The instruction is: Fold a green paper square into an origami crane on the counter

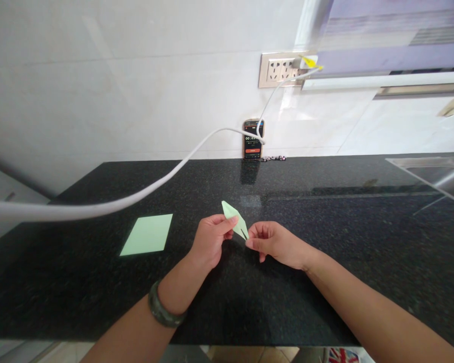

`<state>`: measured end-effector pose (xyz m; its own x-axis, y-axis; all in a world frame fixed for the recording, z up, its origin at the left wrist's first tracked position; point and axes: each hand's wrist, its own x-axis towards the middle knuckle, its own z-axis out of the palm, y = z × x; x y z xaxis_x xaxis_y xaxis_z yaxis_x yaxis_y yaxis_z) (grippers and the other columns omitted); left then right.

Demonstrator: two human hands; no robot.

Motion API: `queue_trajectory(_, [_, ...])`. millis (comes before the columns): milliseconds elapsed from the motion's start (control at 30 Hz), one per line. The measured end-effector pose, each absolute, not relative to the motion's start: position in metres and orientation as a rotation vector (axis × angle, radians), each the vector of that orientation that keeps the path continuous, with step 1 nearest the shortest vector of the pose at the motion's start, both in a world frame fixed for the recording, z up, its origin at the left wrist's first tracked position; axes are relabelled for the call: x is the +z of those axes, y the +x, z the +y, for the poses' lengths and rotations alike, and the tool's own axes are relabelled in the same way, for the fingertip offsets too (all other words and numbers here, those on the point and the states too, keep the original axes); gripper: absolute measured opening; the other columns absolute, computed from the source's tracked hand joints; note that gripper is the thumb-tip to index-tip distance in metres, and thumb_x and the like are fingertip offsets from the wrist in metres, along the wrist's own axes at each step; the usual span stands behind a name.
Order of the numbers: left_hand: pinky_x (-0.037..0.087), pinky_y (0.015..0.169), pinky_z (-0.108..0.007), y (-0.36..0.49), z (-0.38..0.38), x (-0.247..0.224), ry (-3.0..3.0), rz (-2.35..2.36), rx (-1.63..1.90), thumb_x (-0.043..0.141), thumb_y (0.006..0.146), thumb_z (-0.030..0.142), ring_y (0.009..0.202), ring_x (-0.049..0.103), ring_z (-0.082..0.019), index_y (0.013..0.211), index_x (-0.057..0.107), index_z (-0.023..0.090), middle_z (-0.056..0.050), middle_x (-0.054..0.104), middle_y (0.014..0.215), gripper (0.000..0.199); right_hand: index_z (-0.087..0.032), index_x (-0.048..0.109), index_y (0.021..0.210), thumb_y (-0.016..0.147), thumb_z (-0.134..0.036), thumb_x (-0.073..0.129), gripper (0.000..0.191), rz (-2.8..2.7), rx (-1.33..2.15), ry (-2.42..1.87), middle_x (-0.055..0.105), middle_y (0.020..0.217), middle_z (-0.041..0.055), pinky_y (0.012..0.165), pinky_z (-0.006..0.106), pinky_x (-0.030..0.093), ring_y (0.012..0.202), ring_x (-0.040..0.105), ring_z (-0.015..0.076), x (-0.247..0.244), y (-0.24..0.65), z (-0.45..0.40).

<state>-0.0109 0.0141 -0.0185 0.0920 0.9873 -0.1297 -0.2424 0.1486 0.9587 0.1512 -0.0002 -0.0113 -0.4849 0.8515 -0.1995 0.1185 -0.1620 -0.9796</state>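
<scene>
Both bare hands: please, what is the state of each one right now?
Left hand: closed, holding the pale-green folded piece of paper between thumb and fingers.
Right hand: closed, pinching that paper's lower tip.

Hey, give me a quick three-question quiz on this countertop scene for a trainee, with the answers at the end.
1. True or false: the left hand holds the folded green paper with its thumb pressed on it.
2. Which wrist wears the bangle?
3. What stands against the tiled wall? (a) a kettle (b) a smartphone (c) a chopping board

Key: 1. True. 2. The left. 3. b.
</scene>
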Motion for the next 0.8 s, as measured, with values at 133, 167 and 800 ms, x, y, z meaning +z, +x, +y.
queue_trajectory(133, [0.031, 0.048, -0.022, -0.008, 0.012, -0.019, 0.944, 1.023, 1.127, 0.068, 0.061, 0.032, 0.046, 0.041, -0.006, 0.051, 0.055, 0.014, 0.003, 0.05, 0.05, 0.025, -0.014, 0.057, 0.071, 0.068, -0.045, 0.062, 0.031, -1.445, 1.788, -1.059, 0.044, 0.058, -0.004, 0.04, 0.015, 0.038, 0.048, 0.039, 0.005, -0.01, 0.153, 0.002])
queue_trajectory(167, [0.031, 0.049, -0.022, -0.007, 0.011, -0.019, 0.944, 1.013, 1.106, 0.068, 0.061, 0.032, 0.047, 0.041, -0.006, 0.052, 0.056, 0.014, 0.002, 0.051, 0.051, 0.024, -0.014, 0.058, 0.071, 0.068, -0.046, 0.061, 0.032, -1.397, 1.796, -1.049, 0.044, 0.058, -0.0037, 0.039, 0.015, 0.038, 0.048, 0.039, 0.0049, -0.01, 0.152, 0.002])
queue_trajectory(800, [0.029, 0.047, -0.023, -0.003, 0.008, -0.02, 1.079, 1.018, 1.072, 0.066, 0.063, 0.033, 0.045, 0.042, -0.008, 0.051, 0.059, 0.013, 0.0, 0.053, 0.046, 0.024, -0.012, 0.068, 0.065, 0.061, -0.03, 0.069, 0.019, -1.273, 1.793, -1.192, 0.056, 0.053, -0.0006, 0.038, 0.017, 0.03, 0.044, 0.043, 0.0048, -0.012, 0.141, 0.002])
